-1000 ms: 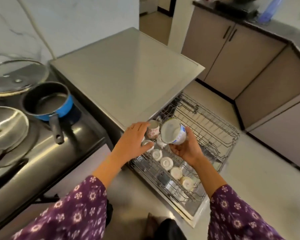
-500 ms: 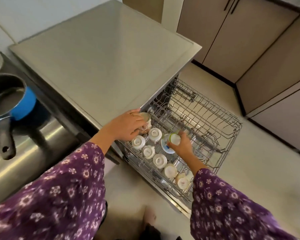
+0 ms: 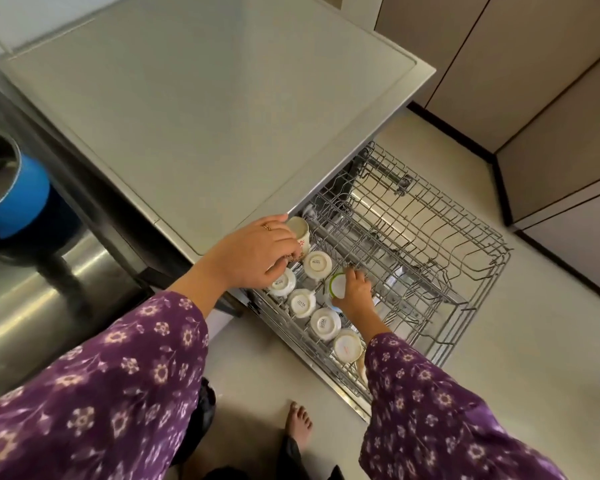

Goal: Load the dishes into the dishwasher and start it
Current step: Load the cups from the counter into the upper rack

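Lowered since half a second ago, the right hand (image 3: 355,294) grips a green-ringed cup (image 3: 336,285) down in the dishwasher rack (image 3: 465,271), upturned white cups (image 3: 317,265) just to its left. Beyond them, the left hand (image 3: 253,258) curls round a floral cup (image 3: 300,233).

Blue saucepan (image 3: 18,199) cut off left, green-rimmed cup (image 3: 338,286) partly behind right hand (image 3: 357,296)
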Demonstrator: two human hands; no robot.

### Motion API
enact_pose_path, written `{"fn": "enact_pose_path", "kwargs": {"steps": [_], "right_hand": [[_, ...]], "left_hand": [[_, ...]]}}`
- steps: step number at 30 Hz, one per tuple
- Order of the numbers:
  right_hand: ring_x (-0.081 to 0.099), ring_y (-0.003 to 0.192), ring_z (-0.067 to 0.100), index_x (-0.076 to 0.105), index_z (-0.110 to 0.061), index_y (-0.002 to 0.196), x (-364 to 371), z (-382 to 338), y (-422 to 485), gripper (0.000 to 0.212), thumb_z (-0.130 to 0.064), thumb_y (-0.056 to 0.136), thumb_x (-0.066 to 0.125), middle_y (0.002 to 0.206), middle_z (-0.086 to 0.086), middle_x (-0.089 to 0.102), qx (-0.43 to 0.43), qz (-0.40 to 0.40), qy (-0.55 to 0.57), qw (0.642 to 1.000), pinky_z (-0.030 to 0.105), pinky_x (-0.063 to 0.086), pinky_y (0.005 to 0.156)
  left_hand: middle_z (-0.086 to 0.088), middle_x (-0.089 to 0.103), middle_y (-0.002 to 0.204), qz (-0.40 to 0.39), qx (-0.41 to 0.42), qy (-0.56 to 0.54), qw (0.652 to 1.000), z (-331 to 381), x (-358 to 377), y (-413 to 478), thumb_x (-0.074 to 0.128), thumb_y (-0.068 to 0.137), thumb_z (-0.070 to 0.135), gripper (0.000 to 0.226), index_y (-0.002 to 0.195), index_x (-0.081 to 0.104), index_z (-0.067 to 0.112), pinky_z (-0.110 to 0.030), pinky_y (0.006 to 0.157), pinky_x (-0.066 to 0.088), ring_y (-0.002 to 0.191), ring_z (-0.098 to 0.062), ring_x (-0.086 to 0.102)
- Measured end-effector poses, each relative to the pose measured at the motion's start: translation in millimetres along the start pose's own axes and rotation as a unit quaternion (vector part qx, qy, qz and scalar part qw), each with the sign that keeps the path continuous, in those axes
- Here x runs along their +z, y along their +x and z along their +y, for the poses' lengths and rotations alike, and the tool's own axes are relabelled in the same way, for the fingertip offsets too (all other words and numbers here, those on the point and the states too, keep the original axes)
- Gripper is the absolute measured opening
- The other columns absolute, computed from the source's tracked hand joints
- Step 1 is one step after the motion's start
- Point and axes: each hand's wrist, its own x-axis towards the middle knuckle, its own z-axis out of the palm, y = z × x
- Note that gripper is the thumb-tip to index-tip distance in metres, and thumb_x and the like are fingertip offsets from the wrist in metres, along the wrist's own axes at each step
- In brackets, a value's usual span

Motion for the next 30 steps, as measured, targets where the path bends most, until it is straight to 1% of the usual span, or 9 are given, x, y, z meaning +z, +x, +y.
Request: {"fn": "enact_pose_path", "kwargs": {"steps": [7, 12, 14, 17, 19, 22, 25, 27, 30], "right_hand": [[0.030, 0.131, 0.037, 0.025, -0.011, 0.146, 5, -1, 7, 0.080, -0.019, 0.081, 0.072, 0.147, 0.013, 0.029, 0.000, 0.004, -0.003, 1.000, 0.044, 0.036, 0.106], [0.030, 0.132, 0.037, 0.026, -0.011, 0.145, 8, -2, 8, 0.079, -0.014, 0.081, 0.070, 0.148, 0.014, 0.028, -0.002, 0.004, 0.009, 1.000, 0.044, 0.035, 0.107], [0.028, 0.134, 0.038, 0.025, -0.012, 0.146, 8, -2, 8, 0.080, -0.012, 0.080, 0.071, 0.149, 0.015, 0.025, -0.002, 0.000, 0.020, 1.000, 0.045, 0.033, 0.108], [0.020, 0.139, 0.039, 0.020, -0.015, 0.149, 7, -4, 2, 0.087, -0.013, 0.080, 0.073, 0.154, 0.018, 0.015, 0.009, -0.008, 0.026, 1.000, 0.049, 0.031, 0.109], [0.018, 0.139, 0.040, 0.017, -0.014, 0.150, 5, -8, -4, 0.088, -0.014, 0.081, 0.071, 0.154, 0.018, 0.013, 0.012, 0.008, 0.029, 0.999, 0.049, 0.029, 0.110], [0.022, 0.137, 0.038, 0.018, -0.010, 0.148, -2, -17, -19, 0.081, -0.013, 0.084, 0.067, 0.150, 0.018, 0.018, 0.005, 0.038, 0.047, 0.998, 0.045, 0.029, 0.111], [0.024, 0.135, 0.036, 0.027, -0.007, 0.144, -13, -31, -40, 0.070, -0.015, 0.086, 0.063, 0.147, 0.016, 0.023, -0.019, 0.058, 0.074, 0.995, 0.043, 0.028, 0.110], [0.029, 0.131, 0.034, 0.034, -0.006, 0.139, -20, -44, -60, 0.061, -0.016, 0.086, 0.062, 0.143, 0.015, 0.029, -0.049, 0.083, 0.086, 0.992, 0.041, 0.030, 0.108], [0.041, 0.120, 0.032, 0.044, -0.005, 0.130, -31, -66, -91, 0.047, -0.016, 0.088, 0.060, 0.133, 0.015, 0.039, -0.108, 0.106, 0.089, 0.984, 0.035, 0.034, 0.099]], "left_hand": [[0.006, 0.068, 0.100, 0.003, 0.002, -0.001, 1.000, -1, 1, 0, 0.055, 0.086, 0.017, 0.019, 0.099, 0.069, 0.017, -0.028, 0.118, 0.017, 0.103, -0.013, 0.059], [0.006, 0.068, 0.100, 0.004, 0.000, 0.001, 1.000, -2, 4, 0, 0.052, 0.087, 0.019, 0.020, 0.097, 0.069, 0.017, -0.025, 0.118, 0.011, 0.103, -0.012, 0.059], [0.006, 0.068, 0.100, 0.004, 0.000, 0.003, 1.000, -3, 5, 0, 0.051, 0.087, 0.019, 0.020, 0.097, 0.068, 0.018, -0.024, 0.118, 0.010, 0.103, -0.012, 0.058], [0.006, 0.067, 0.100, 0.006, -0.003, 0.007, 1.000, -3, 6, 0, 0.050, 0.088, 0.020, 0.020, 0.097, 0.068, 0.017, -0.021, 0.118, 0.006, 0.103, -0.012, 0.058], [0.006, 0.067, 0.098, 0.004, -0.003, 0.005, 1.000, -2, 5, 0, 0.049, 0.088, 0.020, 0.020, 0.096, 0.067, 0.018, -0.020, 0.118, 0.004, 0.101, -0.012, 0.058], [0.006, 0.067, 0.096, 0.005, -0.005, -0.006, 1.000, -1, 4, 0, 0.051, 0.087, 0.020, 0.019, 0.096, 0.068, 0.018, -0.019, 0.117, 0.002, 0.098, -0.011, 0.058], [0.007, 0.066, 0.097, -0.004, -0.011, -0.006, 1.000, 1, 3, 0, 0.051, 0.088, 0.021, 0.017, 0.094, 0.066, 0.019, -0.021, 0.118, 0.000, 0.099, -0.011, 0.058], [0.006, 0.066, 0.099, -0.009, -0.009, -0.003, 1.000, 3, 1, -2, 0.050, 0.089, 0.022, 0.017, 0.094, 0.066, 0.019, -0.025, 0.119, 0.004, 0.099, -0.011, 0.059], [0.005, 0.067, 0.096, 0.010, -0.011, -0.025, 1.000, 11, -6, -6, 0.056, 0.089, 0.019, 0.011, 0.094, 0.066, 0.017, -0.034, 0.118, 0.021, 0.095, -0.013, 0.060]]}}
